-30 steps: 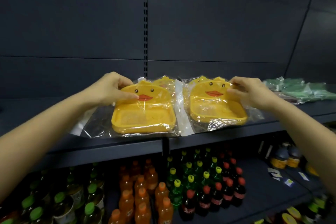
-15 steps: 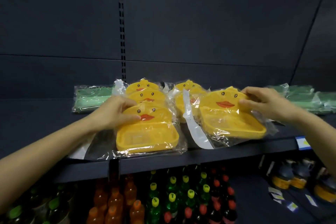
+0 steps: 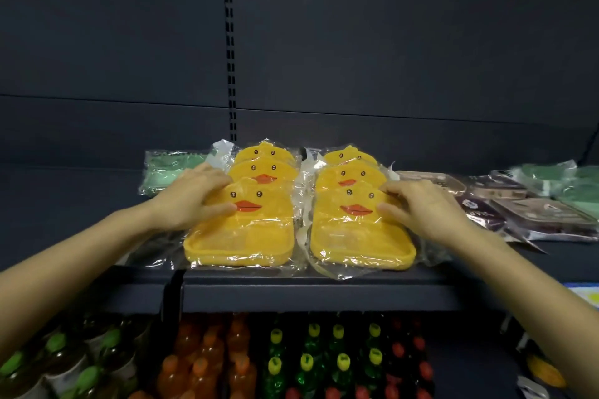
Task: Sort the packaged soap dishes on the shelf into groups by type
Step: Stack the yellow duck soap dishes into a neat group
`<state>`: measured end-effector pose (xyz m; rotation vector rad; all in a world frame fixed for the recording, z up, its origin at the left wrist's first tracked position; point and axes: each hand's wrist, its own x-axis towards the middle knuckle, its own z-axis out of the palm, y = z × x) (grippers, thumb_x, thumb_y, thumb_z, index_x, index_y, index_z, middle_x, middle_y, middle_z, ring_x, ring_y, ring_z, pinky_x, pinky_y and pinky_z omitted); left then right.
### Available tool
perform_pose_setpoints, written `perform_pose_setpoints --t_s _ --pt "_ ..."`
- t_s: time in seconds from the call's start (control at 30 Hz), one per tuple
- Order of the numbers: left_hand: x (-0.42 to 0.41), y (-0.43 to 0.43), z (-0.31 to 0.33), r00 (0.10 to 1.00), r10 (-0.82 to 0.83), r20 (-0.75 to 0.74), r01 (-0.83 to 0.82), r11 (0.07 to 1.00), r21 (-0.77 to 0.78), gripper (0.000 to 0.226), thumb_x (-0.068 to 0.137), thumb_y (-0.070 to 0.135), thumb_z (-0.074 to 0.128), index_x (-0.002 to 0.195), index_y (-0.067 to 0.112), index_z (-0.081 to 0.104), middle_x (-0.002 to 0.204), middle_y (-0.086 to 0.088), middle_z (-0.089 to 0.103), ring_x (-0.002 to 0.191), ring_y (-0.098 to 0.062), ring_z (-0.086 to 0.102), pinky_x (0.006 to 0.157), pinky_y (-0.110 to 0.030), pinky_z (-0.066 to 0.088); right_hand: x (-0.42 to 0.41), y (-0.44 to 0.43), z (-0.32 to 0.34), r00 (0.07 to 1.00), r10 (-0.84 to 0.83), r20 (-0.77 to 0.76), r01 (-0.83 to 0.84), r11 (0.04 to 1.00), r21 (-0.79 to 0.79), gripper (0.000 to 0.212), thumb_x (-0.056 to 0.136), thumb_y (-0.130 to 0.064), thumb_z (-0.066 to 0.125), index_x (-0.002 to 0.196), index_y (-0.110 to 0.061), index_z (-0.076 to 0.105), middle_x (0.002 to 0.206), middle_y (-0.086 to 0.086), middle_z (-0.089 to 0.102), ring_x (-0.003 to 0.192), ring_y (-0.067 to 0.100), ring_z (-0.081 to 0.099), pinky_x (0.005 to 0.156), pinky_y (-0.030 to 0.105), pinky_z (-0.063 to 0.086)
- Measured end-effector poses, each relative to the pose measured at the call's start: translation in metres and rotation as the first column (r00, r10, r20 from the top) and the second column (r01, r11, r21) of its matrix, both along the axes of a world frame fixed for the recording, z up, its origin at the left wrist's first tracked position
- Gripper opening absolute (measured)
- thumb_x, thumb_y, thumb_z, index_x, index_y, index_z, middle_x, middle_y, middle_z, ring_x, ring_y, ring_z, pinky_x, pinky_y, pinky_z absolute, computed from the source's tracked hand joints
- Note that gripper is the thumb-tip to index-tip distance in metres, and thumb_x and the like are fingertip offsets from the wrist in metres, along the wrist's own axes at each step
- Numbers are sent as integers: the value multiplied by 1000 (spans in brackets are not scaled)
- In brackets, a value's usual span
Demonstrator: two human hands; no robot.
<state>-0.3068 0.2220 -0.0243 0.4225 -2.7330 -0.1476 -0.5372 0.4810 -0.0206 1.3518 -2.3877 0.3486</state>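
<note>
When viewed from head height: two rows of packaged yellow duck soap dishes side by side on the shelf [image 3: 308,288], three deep in each, overlapping front to back, every one in clear wrap. Left row [image 3: 264,168] and right row [image 3: 350,173] just beside each other, wraps touching along the middle.

Front left duck dish [image 3: 240,236] flat on the shelf, close to its front edge. Front right duck dish [image 3: 359,243] level with it, wrap slightly over the edge.

Left hand [image 3: 191,201] on the head end of the front left duck dish. Fingers [image 3: 210,176] slightly spread, curled over the upper left rim. Thumb on the face, just beside the orange beak. Head end pinched between thumb and fingers.

Right hand [image 3: 424,207] mirrored on the front right duck dish. Fingers [image 3: 398,188] bent over the upper right rim, thumb beside the beak, same pinch.

Green packet [image 3: 162,172] behind the left hand, at the back. Brown packets [image 3: 531,214] right of the right hand, overlapping. More green packets [image 3: 560,178] further right, behind those.

Bottles [image 3: 308,363] on the level below: orange, green with yellow caps, dark with red caps.
</note>
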Motion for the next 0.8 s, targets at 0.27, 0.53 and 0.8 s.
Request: perform_pose_setpoints --t_s 0.27,0.53,0.8 --pt "4 28 9 981 181 -70 -178 983 44 50 86 23 58 134 15 44 136 -3 50 126 -18 42 104 -32 32 4 -3 6 995 46 -90 -29 984 176 41 95 -44 41 129 -21 45 130 2 56 117 23 54 84 36 45" --pt "67 56 10 890 367 -270 -382 924 -1 71 67 60 42 121 16 54 116 2 63 109 -20 54 89 -38 45 38 -35 32 919 363 -154 -367 930 0 52 96 -41 41 143 -24 32 146 -5 39 132 18 38 102 35 36" --pt "161 65 7 756 594 -276 -612 791 28 39 85 26 61 120 11 55 117 -5 63 110 -23 57 93 -37 44 133 -102 28 735 678 -24 -678 735 29 41 97 -34 39 137 -24 41 141 -4 47 130 19 42 101 38 40"
